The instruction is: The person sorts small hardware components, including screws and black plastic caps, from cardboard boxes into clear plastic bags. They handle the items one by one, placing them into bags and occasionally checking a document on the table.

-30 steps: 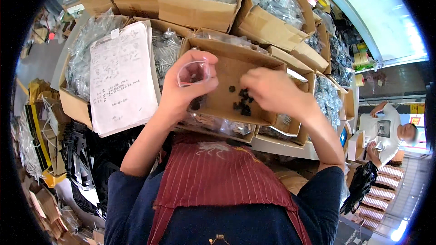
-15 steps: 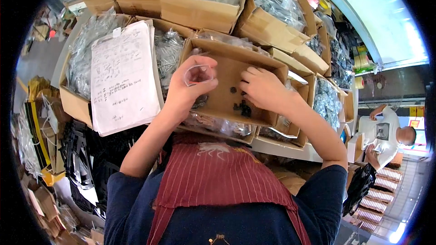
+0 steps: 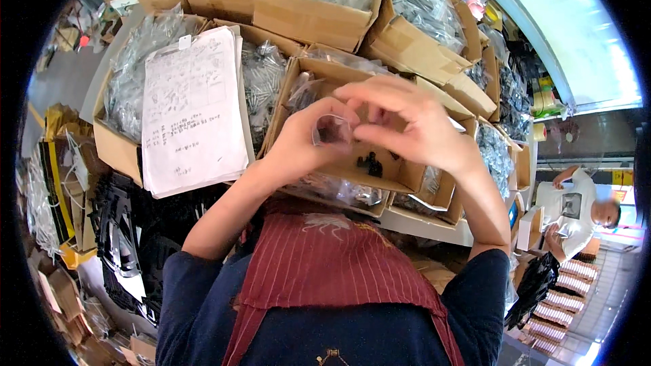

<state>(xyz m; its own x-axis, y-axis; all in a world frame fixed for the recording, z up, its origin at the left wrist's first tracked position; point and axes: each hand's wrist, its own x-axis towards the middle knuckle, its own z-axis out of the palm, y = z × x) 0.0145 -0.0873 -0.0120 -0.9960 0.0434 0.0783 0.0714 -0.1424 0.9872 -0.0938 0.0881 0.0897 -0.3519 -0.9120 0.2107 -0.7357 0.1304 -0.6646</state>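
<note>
My left hand (image 3: 305, 139) is closed around a small clear plastic bag (image 3: 324, 130), its rounded mouth held open toward the right. My right hand (image 3: 424, 122) is close to that mouth, fingers curved over and thumb below, blurred by motion. Whether anything sits between its fingertips cannot be made out. Under both hands stands an open cardboard box (image 3: 410, 179). A little cluster of small black parts (image 3: 370, 164) lies on its bottom, and some clear bags (image 3: 304, 91) rest in its left end.
Handwritten paper sheets (image 3: 193, 118) lie over the boxes at left. More cardboard boxes (image 3: 312, 17) with bagged metal parts crowd the back and right. Black parts (image 3: 125, 237) are piled at lower left. Another person (image 3: 576, 207) is at far right.
My right hand has risen from the box floor and moved toward the bag. My left hand, with the bag, has shifted right and slightly down, so the two hands now nearly meet.
</note>
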